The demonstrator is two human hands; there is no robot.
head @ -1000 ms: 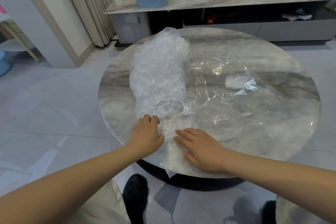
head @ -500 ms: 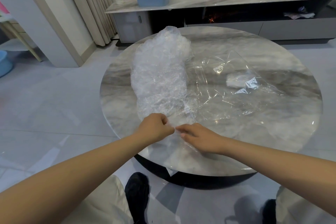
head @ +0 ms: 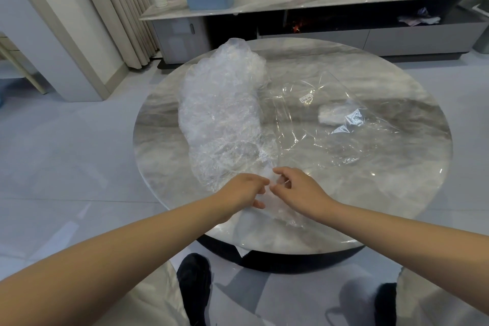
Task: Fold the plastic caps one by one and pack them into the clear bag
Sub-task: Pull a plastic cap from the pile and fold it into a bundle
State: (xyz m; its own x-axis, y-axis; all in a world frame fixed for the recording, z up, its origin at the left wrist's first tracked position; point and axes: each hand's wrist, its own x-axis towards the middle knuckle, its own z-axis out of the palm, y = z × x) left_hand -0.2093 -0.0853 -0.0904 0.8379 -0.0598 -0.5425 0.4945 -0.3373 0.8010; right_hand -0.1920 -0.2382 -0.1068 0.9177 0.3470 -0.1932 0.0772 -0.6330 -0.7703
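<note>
On the round marble counter (head: 397, 193), the clear bag (head: 330, 119) holds one folded cap (head: 334, 114); the cap pile (head: 222, 111) waits. Left hand (head: 242, 190) and right hand (head: 299, 190) each pinch another cap (head: 275, 204).

There is one view only, from a wide-angle camera on the person's head. It looks forward and steeply down on the round counter (head: 370, 193), close enough that both forearms fill the lower part, with the floor (head: 66, 153) around.
</note>
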